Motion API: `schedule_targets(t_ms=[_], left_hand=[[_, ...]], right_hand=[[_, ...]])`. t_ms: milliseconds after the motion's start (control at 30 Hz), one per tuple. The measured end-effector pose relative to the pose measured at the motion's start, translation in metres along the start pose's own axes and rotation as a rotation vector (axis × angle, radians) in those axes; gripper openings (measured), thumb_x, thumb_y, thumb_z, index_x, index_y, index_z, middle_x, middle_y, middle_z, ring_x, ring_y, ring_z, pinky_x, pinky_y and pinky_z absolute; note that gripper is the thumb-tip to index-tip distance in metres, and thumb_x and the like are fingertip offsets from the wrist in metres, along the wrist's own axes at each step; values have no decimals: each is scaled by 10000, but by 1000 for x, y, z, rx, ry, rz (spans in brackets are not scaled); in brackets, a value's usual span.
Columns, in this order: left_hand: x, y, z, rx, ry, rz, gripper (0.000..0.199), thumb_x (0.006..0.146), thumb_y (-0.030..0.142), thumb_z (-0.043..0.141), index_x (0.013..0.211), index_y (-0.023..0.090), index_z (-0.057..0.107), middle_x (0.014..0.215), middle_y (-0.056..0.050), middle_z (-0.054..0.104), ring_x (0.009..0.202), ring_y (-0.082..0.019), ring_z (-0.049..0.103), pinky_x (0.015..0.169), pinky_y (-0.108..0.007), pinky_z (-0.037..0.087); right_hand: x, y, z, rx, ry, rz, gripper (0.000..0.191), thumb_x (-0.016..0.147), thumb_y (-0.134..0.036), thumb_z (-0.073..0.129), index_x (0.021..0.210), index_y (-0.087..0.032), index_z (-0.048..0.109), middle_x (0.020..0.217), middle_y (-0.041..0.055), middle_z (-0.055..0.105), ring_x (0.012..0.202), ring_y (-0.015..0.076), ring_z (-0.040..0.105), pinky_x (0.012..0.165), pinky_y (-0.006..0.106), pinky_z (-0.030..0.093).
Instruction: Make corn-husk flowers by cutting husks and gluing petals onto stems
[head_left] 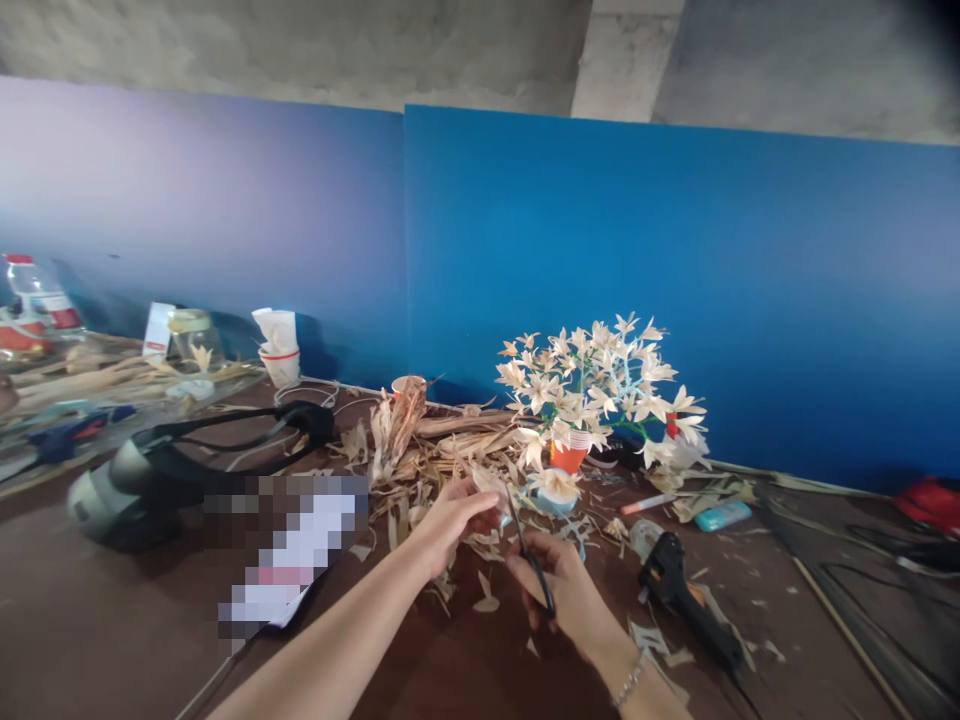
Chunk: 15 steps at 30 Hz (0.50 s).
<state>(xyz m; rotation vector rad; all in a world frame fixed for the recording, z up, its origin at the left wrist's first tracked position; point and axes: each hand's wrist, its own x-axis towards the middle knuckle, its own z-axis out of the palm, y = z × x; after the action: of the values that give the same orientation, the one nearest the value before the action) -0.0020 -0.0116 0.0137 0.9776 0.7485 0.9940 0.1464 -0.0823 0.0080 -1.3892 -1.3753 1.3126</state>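
My left hand (456,522) pinches a thin, pale piece of dry husk (487,486) over the table. To its right, my right hand (562,580) is wrapped round a pair of scissors (537,572) with dark handles, whose blades point up toward the husk. Whether the blades touch it I cannot tell. Just beyond my hands a single cream flower (556,486) rests on a small light-blue holder. Behind that stands an orange cup (570,456) carrying a large bunch of cream husk flowers (585,385) on green and blue stems. Husk scraps lie beneath and around my hands.
A heap of dry husks (442,440) lies behind my left hand. A black glue gun (686,600), a marker (649,504) and a turquoise packet (722,516) are on the right. Leftward are a lit phone (300,560), a headset (150,480) and a paper cup (280,366).
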Motion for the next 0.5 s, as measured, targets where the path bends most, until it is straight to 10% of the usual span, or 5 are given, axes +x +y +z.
schedule_targets(t_ms=[500], left_hand=[[-3,-1,9,-26,-10,-7,134,605,241,704,611,127,633,558,-9,602,507,-92,519,518,-207,345]], right_hand=[[5,11,-1,77,-29,-52,378,675,-515,628,794,-172,521,468,-71,496,337,60,465,292,127,260]])
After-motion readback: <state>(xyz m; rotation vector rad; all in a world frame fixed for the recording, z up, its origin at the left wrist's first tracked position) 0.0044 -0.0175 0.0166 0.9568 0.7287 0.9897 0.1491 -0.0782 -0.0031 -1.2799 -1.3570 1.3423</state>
